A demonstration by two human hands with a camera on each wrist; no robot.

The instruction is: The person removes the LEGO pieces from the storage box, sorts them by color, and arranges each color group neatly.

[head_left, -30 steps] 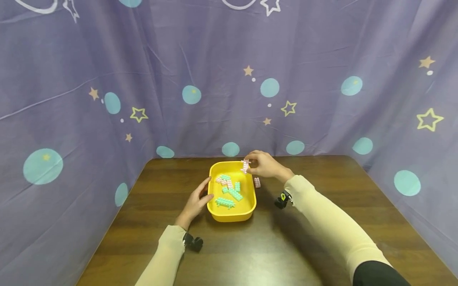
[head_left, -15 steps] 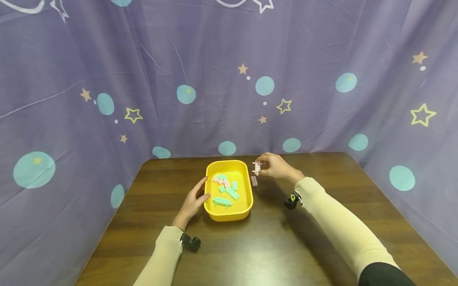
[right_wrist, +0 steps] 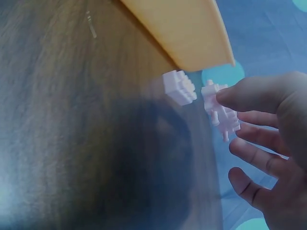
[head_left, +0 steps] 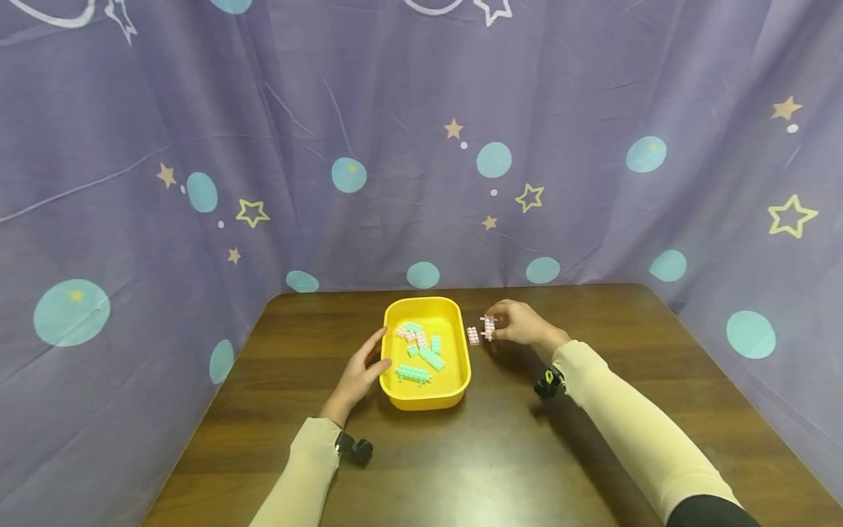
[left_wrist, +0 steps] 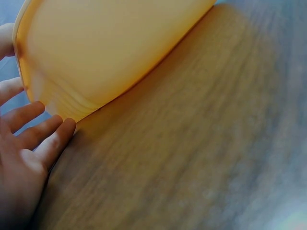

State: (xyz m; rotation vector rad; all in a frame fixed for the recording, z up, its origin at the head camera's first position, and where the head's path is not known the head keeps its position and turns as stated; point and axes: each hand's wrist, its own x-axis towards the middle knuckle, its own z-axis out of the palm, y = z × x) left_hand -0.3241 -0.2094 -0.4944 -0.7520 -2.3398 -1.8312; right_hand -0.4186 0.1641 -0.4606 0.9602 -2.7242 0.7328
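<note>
Out on the left, a cream sleeve (head_left: 296, 468) reaches in over the brown table (head_left: 421, 468), and here's the left hand (head_left: 356, 377) at the yellow tray (head_left: 426, 402), fingers loosely spread, fingertips touching the outside of its left wall and the thumb up by the rim. Inside the tray, a mint bar (head_left: 413, 374) lies towards the near left, a mint brick (head_left: 432, 358) slants beyond it, and further back sit more bricks, pink ones (head_left: 422, 340) among them. Past the tray's right wall, a loose brick (head_left: 473, 336), also pink, lies on the table just beside it. And right next to that, the pink piece (head_left: 489, 327)! It's in the right hand (head_left: 523, 324), pinched between thumb and fingers, to the hand's left, well apart from the left hand with the tray between. Whether it touches the table, I can't tell. Far right, the other cream sleeve (head_left: 639, 424) stretches back across the wood.
</note>
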